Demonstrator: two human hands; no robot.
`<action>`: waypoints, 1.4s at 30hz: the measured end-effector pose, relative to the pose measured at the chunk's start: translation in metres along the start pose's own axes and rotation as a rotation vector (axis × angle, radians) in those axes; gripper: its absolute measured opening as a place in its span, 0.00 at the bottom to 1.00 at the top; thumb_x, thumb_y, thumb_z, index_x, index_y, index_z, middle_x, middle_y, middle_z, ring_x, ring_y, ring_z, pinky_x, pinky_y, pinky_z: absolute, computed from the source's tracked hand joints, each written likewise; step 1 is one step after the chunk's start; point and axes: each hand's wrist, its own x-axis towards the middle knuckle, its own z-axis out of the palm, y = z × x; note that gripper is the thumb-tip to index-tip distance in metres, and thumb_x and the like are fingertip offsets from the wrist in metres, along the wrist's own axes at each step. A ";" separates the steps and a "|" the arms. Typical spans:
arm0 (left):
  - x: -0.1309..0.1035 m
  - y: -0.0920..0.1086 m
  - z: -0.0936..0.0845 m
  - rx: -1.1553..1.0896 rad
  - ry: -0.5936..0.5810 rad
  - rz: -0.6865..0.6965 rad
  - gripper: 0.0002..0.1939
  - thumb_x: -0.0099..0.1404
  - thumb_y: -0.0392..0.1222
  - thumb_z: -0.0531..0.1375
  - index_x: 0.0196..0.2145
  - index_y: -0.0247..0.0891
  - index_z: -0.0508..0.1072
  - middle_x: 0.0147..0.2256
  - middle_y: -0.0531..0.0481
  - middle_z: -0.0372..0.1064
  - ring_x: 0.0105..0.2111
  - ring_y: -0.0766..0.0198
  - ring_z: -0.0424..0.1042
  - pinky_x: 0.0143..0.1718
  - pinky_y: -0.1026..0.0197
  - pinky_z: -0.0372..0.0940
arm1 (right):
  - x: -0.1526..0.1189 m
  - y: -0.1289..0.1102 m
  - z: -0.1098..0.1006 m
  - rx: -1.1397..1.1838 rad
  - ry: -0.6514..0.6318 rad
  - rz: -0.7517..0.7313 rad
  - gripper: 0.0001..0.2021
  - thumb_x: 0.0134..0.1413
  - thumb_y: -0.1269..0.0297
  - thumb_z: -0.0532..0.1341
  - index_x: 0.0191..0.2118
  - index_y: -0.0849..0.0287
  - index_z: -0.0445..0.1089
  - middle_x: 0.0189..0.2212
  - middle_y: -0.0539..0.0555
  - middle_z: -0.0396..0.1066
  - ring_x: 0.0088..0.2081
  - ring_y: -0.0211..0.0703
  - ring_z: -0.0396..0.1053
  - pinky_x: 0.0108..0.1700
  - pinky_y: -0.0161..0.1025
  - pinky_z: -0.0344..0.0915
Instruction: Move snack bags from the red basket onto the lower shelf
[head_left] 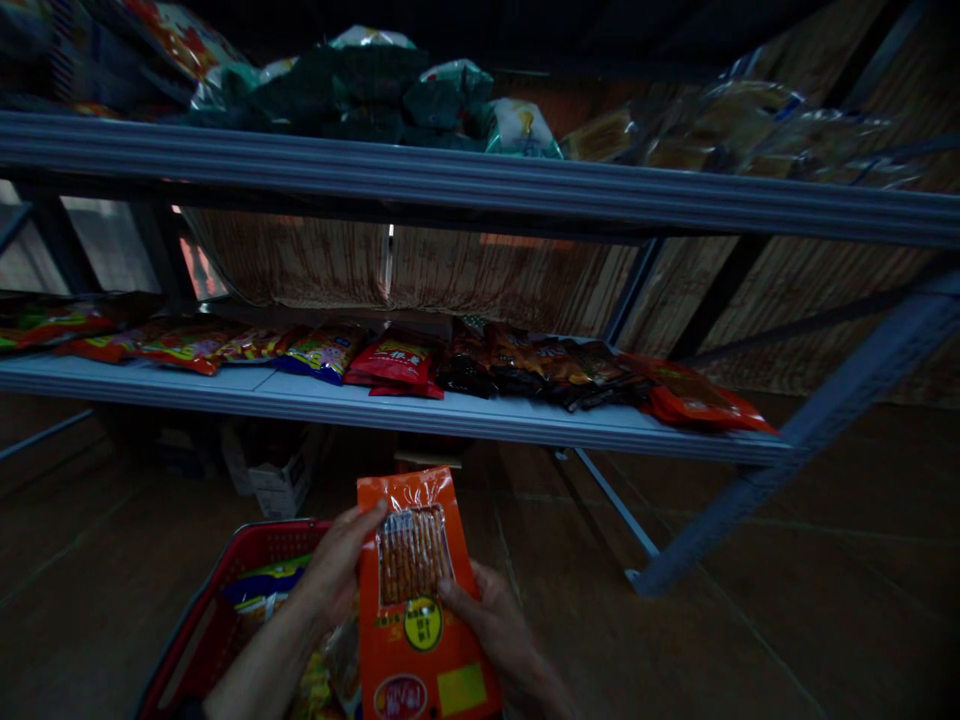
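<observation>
Between my two hands is an orange snack packet (401, 640) with a clear window showing brown sticks inside. My left hand (341, 555) grips its upper left edge, thumb on the front. My right hand (491, 620) holds the right edge, its thumb lying near the window's lower corner. The fingers behind the packet are hidden. Below and to the left stands a red shopping basket (201, 640) holding several colourful snack bags (266, 585); my left forearm crosses over it. A similar orange packet (697, 393) lies at the right end of the lower shelf.
A blue metal shelf (300, 400) carries a row of snack packets, among them a red bag (397, 360). On the upper shelf (450, 175) are green bags (450, 95) and clear packages (750, 125). A slanting post (810, 420) stands at right. White boxes (281, 480) sit underneath.
</observation>
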 end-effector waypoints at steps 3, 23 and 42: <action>-0.004 0.007 -0.001 0.115 -0.108 0.006 0.13 0.51 0.40 0.64 0.35 0.32 0.73 0.32 0.44 0.76 0.33 0.58 0.74 0.37 0.59 0.66 | 0.002 -0.004 -0.001 -0.011 0.015 0.001 0.20 0.40 0.56 0.67 0.38 0.64 0.69 0.31 0.57 0.76 0.32 0.48 0.74 0.40 0.48 0.66; -0.024 0.013 -0.004 0.914 -0.298 0.420 0.13 0.58 0.47 0.57 0.35 0.38 0.78 0.37 0.48 0.76 0.40 0.57 0.72 0.44 0.60 0.65 | 0.001 -0.031 -0.018 -0.513 0.140 -0.297 0.14 0.42 0.52 0.64 0.34 0.55 0.76 0.35 0.56 0.76 0.40 0.52 0.71 0.46 0.48 0.65; -0.030 -0.060 -0.037 1.316 -0.301 1.232 0.25 0.64 0.55 0.44 0.56 0.47 0.59 0.57 0.43 0.58 0.61 0.53 0.46 0.56 0.45 0.53 | -0.015 0.000 -0.020 0.047 0.222 0.021 0.24 0.42 0.50 0.64 0.42 0.63 0.71 0.42 0.62 0.74 0.47 0.54 0.69 0.53 0.49 0.60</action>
